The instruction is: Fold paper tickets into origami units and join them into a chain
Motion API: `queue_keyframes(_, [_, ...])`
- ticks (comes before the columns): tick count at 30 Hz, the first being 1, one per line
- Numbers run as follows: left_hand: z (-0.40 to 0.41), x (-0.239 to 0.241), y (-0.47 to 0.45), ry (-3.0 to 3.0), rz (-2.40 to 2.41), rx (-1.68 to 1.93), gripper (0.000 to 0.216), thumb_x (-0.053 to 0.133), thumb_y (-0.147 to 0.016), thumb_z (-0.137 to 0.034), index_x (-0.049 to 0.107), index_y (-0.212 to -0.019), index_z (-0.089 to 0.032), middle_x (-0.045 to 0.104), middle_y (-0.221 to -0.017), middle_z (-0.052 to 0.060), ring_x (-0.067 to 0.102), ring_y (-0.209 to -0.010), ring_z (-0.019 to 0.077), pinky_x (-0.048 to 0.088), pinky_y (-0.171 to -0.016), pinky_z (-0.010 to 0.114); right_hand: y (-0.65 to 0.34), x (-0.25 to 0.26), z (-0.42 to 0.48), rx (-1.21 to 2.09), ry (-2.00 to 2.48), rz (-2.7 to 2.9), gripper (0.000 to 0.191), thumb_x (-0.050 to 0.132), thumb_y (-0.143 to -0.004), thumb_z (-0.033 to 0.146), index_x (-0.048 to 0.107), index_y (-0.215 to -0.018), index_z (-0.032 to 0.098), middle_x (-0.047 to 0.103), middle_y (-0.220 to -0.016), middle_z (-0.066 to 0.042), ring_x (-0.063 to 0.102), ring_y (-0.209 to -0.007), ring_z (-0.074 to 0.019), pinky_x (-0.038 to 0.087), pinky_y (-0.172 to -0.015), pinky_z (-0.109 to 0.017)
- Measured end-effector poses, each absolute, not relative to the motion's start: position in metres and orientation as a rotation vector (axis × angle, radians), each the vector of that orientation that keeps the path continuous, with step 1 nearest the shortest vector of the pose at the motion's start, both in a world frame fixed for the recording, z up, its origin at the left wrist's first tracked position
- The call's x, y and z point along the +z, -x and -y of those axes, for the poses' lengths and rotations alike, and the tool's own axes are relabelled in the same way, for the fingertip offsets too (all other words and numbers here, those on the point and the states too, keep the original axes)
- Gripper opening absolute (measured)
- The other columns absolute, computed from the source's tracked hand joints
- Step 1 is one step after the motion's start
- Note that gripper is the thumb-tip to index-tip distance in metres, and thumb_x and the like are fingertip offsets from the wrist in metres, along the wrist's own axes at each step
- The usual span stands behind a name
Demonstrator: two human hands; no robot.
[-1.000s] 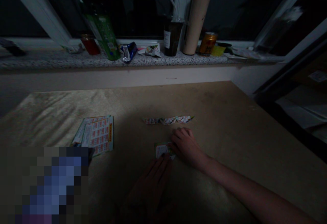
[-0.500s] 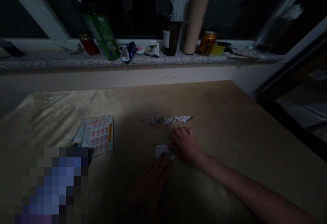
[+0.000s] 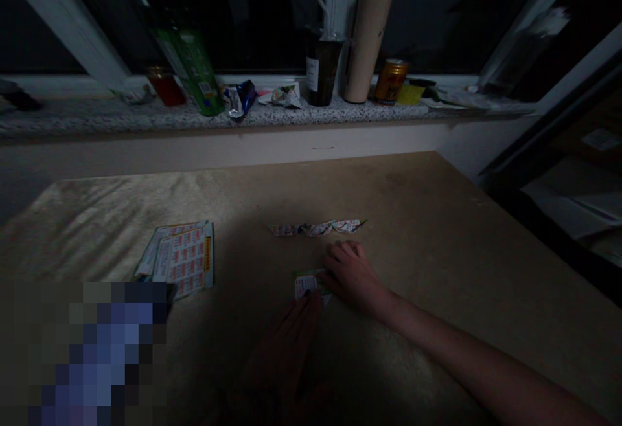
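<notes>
A small folded printed paper (image 3: 306,283) with a green edge lies flat on the table in front of me. My left hand (image 3: 289,342), dim in shadow, rests with its fingers stretched out and the tips on the near edge of that paper. From the right, my right hand (image 3: 352,277) bends its fingers together, with the thumb at the paper's right side; the exact grip is partly hidden. Just beyond both hands lies a crumpled, pleated strip of printed paper (image 3: 318,228). Further left are overlapping printed sheets (image 3: 184,257) with red blocks of text.
The tabletop (image 3: 413,219) is brown and dimly lit. A pixelated bluish patch covers the lower left. On the granite sill (image 3: 272,114) stand a green bottle (image 3: 197,70), a red jar (image 3: 166,86), a dark cup with a straw (image 3: 321,73), a tall tumbler (image 3: 372,31) and a gold can (image 3: 391,81).
The view has shifted very slightly. Both hands and the papers keep almost the same places.
</notes>
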State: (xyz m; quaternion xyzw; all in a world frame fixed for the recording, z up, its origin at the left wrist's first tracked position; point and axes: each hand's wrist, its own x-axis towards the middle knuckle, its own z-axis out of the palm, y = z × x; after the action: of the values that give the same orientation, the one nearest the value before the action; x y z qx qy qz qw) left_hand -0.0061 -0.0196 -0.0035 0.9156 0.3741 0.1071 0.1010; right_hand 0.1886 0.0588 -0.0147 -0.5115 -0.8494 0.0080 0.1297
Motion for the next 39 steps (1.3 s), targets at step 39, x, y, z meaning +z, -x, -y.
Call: queue_keyframes(39, [0.009,-0.011,0.012,-2.768,-0.925,0.082,0.081,0.052,-0.080,-0.046,0.016,-0.142,-0.011,0.021,-0.147,0.016,0.020,-0.133,0.0321,0.025,-0.106,0.045,-0.188,-0.013,-0.059,0.042,1.489,2.468,0.014,0.054,-0.086,0.030,0.059,-0.084,0.018,0.058,-0.090,-0.007,0.046,-0.090,-0.0229,0.029,-0.082,-0.036])
